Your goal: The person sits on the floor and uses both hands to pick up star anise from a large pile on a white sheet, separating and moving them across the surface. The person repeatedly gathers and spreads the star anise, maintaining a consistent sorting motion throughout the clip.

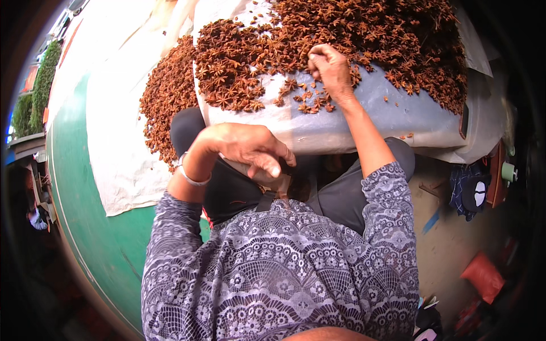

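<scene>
Many dried star anise pods (367, 30) lie spread over a pale plastic sheet (324, 132) on the raised surface before me. My right hand (330, 70) is at the near edge of the pods, its fingers curled inward. Whether a pod is between those fingertips is hidden. Just below it sits a small loose group of pods and broken pieces (313, 100). My left hand (251, 149), with a pale bracelet (190, 172) at its wrist, hangs over my lap by the sheet's near edge. Its fingers point down and apart, and nothing shows between them; the palm faces away.
A lower heap of smaller reddish-brown pieces (168, 93) lies on a white sheet (115, 170) at left, over a green floor (81, 192). On the right are a dark cloth item (467, 192), a green cup-like object (508, 171) and a red bag (484, 277).
</scene>
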Available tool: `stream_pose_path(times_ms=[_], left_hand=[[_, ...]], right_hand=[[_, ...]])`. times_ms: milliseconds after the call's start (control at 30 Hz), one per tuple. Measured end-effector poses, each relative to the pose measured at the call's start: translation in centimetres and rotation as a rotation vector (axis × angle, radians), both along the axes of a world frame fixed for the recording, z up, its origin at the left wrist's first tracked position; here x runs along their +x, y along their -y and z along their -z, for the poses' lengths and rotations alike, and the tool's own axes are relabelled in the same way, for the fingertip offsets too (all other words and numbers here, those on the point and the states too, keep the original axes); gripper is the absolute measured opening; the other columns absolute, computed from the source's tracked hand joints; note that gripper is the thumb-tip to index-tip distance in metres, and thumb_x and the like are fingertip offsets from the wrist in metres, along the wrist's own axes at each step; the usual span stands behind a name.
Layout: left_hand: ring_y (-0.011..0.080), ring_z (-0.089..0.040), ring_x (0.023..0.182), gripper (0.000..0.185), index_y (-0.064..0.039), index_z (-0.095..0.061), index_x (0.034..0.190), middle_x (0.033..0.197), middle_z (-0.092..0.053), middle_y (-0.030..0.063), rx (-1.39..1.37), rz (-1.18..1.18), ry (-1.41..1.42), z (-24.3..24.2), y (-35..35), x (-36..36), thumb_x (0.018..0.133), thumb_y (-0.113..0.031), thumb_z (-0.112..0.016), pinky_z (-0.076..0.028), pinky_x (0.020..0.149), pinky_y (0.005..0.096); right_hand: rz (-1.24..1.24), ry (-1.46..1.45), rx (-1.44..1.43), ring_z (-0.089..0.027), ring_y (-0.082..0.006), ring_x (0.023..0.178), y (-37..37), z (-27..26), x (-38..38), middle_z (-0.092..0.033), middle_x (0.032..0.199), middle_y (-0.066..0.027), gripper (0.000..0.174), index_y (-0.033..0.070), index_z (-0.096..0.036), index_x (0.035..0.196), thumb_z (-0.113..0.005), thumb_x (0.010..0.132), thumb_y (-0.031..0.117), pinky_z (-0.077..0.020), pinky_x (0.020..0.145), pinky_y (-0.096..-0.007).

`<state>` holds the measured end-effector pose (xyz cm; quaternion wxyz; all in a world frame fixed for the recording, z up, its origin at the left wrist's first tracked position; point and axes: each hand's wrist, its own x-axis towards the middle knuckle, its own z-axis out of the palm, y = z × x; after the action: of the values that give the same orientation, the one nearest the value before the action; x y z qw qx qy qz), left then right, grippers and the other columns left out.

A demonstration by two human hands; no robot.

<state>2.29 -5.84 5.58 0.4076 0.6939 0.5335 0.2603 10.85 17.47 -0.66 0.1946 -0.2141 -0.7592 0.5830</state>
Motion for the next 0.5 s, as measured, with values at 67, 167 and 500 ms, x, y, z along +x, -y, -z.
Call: stream_pose_path(times_ms=[67, 167, 500], left_hand=[[0.0134, -0.067, 0.068, 0.039, 0.001, -0.064, 0.111, 0.083, -0.068, 0.0121, -0.006, -0.392, -0.01, 0.9, -1.0, 1.0, 0.093, -0.033, -0.064, -0.056, 0.062, 0.0282], [0.0142, -0.066, 0.066, 0.036, 0.002, -0.063, 0.109, 0.081, -0.064, 0.0091, -0.099, -0.908, 0.697, 2.8, -2.8, 1.5, 0.094, -0.031, -0.063, -0.057, 0.058, 0.0284], [0.0096, -0.055, 0.054, 0.011, -0.007, -0.07, 0.089, 0.062, -0.059, 0.0005, -0.015, -0.601, 0.03, 0.3, -1.0, -1.6, 0.084, -0.016, -0.07, -0.042, 0.049, 0.0272]], right_hand=[[-0.047, 0.0, -0.103, -0.063, -0.0056, 0.068, 0.2, -0.5, 0.2, -0.067, 0.077, -0.0014, 0.008, 0.006, -0.065, 0.094, -0.057, 0.094, 0.007, -0.055, 0.061, -0.0219], [-0.32, -0.165, -0.152, -0.065, -0.0119, 0.089, 3.9, -0.6, 0.1, -0.069, 0.103, -0.0053, 0.009, 0.005, -0.069, 0.095, -0.061, 0.093, 0.008, -0.0558, 0.08, -0.0277], [-0.493, -0.237, -1.151, -0.057, -0.0211, 0.116, 5.3, -2.1, 3.3, -0.059, 0.123, -0.0066, 0.008, -0.002, -0.071, 0.087, -0.069, 0.085, 0.005, -0.0461, 0.104, -0.0386]])
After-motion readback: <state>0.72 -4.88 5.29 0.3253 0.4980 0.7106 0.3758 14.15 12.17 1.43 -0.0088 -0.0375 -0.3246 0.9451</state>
